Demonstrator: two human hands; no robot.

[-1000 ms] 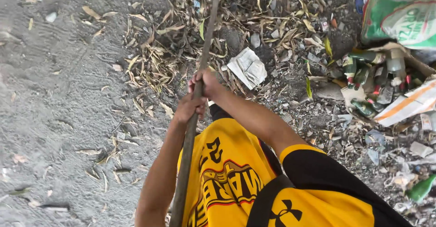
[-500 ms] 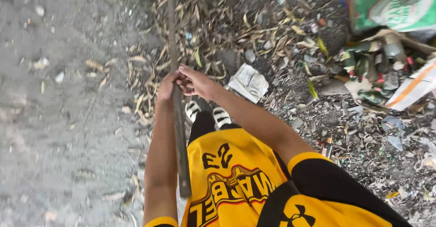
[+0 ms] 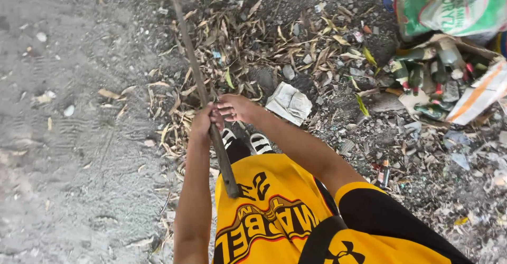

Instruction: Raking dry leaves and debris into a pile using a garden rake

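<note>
A long brown wooden handle (image 3: 194,74) runs from near my chest up and to the left, its far end out of sight at the top edge. My left hand (image 3: 203,122) is wrapped around it. My right hand (image 3: 236,107) sits just beside it on the same handle, fingers curled about it. Below the hands are my two striped shoes (image 3: 248,140) and my yellow and black shirt. Dry leaves (image 3: 243,47) lie heaped on the ground beyond the hands.
Grey sandy ground (image 3: 68,137) spreads to the left. A crumpled paper (image 3: 289,102) lies right of my hands. At the right are a green and white sack (image 3: 449,5), a box of glass bottles (image 3: 433,79), and a small bottle (image 3: 385,173) among rubble.
The handle has tilted so its top leans further left, and its near end has swung toward my chest. Both hands moved slightly down and right with it.
</note>
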